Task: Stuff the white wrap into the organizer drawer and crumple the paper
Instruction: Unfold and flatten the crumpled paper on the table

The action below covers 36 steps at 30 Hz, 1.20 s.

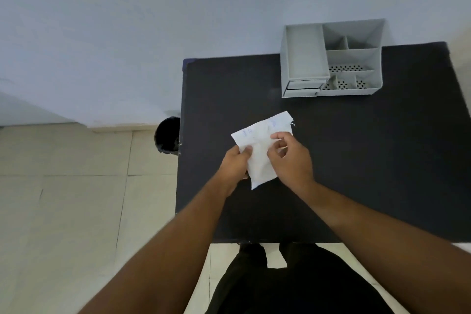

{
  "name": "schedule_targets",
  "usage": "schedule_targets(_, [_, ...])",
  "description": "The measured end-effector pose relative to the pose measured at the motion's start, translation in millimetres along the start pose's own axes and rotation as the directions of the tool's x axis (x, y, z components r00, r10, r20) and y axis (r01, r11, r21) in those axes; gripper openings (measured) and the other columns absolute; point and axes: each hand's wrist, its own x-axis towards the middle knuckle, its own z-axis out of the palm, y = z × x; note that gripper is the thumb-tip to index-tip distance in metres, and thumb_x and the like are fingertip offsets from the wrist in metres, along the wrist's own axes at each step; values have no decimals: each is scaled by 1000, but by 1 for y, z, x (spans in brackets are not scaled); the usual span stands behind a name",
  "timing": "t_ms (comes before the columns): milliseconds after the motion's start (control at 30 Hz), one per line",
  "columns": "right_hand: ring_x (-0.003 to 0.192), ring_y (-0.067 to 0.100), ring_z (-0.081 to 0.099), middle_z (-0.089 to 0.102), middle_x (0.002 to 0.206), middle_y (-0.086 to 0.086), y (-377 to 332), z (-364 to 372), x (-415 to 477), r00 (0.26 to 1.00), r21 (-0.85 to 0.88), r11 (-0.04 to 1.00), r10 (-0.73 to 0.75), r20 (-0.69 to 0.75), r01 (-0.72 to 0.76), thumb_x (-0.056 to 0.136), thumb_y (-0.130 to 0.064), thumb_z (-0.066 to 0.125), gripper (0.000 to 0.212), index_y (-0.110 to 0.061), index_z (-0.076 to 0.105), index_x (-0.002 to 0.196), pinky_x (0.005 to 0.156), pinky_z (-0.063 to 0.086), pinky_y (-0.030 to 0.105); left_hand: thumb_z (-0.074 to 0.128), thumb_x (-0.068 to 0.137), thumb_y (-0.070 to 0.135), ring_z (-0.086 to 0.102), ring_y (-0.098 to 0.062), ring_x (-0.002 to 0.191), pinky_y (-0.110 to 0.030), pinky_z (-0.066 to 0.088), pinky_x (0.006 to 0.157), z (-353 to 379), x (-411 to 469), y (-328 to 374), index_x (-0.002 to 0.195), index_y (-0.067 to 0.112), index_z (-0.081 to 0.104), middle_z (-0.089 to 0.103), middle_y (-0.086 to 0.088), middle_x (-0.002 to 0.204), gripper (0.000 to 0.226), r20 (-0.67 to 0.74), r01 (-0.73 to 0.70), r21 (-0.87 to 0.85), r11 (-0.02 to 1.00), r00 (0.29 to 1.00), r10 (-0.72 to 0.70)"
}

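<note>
A white wrap (260, 163) lies on the black table (356, 160) with a sheet of paper (262, 129) bearing faint blue writing under its far end. My left hand (235, 164) pinches the wrap's left edge. My right hand (290, 158) grips its right side, fingers curled over the top. The grey organizer (331, 58) stands at the table's far edge. Its drawers (304, 86) sit at the front left, and look pushed in.
A black bin (167, 135) stands on the floor by the table's left edge. The organizer has several empty compartments, some with perforated bottoms. A pale wall runs behind the table. My dark trousers show below the near edge.
</note>
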Motion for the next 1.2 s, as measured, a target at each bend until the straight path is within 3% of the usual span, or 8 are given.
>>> schedule_targets(100, [101, 10, 59, 61, 117, -9, 18, 4, 0, 985, -296, 940, -168, 34, 171, 90, -31, 61, 36, -30, 60, 126, 83, 54, 29, 42, 107, 30, 69, -23, 108, -52, 55, 95, -9, 11, -9, 124, 24, 61, 72, 1, 118, 26, 27, 94, 56, 994, 995, -96])
schedule_targets(267, [130, 21, 45, 44, 146, -2, 44, 13, 0, 935, -480, 849, -47, 352, 223, 95, -41, 55, 57, -30, 40, 149, 102, 46, 38, 47, 105, 26, 64, -17, 93, -33, 55, 75, -27, 19, -22, 123, 14, 59, 68, 0, 112, 25, -152, 124, 328, 936, 985, -77])
schedule_targets(500, [119, 23, 55, 54, 137, 3, 37, 37, 5, 898, -606, 719, -59, 435, 341, 98, -46, 48, 55, -33, 36, 150, 95, 51, 40, 69, 94, 29, 63, -17, 105, -34, 58, 88, -40, 22, -32, 140, 24, 44, 60, 0, 129, 52, -340, -4, 425, 905, 926, 164])
schedule_targets(667, [109, 23, 64, 67, 123, 1, 25, 50, 14, 904, -647, 715, 47, 424, 266, 98, -48, 48, 47, -27, 51, 140, 88, 55, 38, 74, 88, 36, 42, -20, 135, -43, 45, 108, -40, 13, -45, 145, 25, 42, 40, 1, 151, 66, -110, -200, 814, 545, 868, 484])
schedule_targets(800, [110, 23, 62, 65, 124, 1, 25, 53, 4, 892, -682, 675, 79, 445, 281, 98, -48, 48, 44, -27, 54, 137, 89, 54, 38, 62, 90, 58, 1, -25, 155, -60, 19, 118, -43, 13, -64, 155, 30, 25, 9, 0, 168, 80, 83, -154, 968, 196, 939, 333])
schedule_targets(933, [100, 19, 63, 60, 119, 1, 29, 51, 7, 938, -701, 634, -124, 325, 327, 97, -46, 54, 39, -29, 55, 132, 78, 57, 35, 64, 89, 57, -11, -28, 154, -63, 17, 117, -43, 15, -64, 158, 27, 13, -5, -2, 169, 91, 133, -161, 984, 74, 947, 291])
schedule_targets(1100, [94, 24, 56, 57, 111, 7, 31, 46, 28, 895, -750, 502, -340, 287, 431, 86, -35, 73, 46, -25, 60, 129, 72, 51, 36, 73, 85, 51, -16, -33, 153, -63, 21, 115, -40, 23, -46, 159, 28, 14, -10, -6, 168, 97, 171, -163, 985, -52, 948, 268])
schedule_targets(1200, [101, 27, 55, 61, 115, 6, 27, 48, 38, 866, -738, 468, -373, 333, 485, 88, -33, 69, 38, -25, 65, 125, 78, 47, 41, 75, 84, 50, -14, -33, 153, -63, 23, 117, -39, 23, -45, 159, 22, 12, -7, -7, 168, 102, 154, -164, 986, 20, 953, 260])
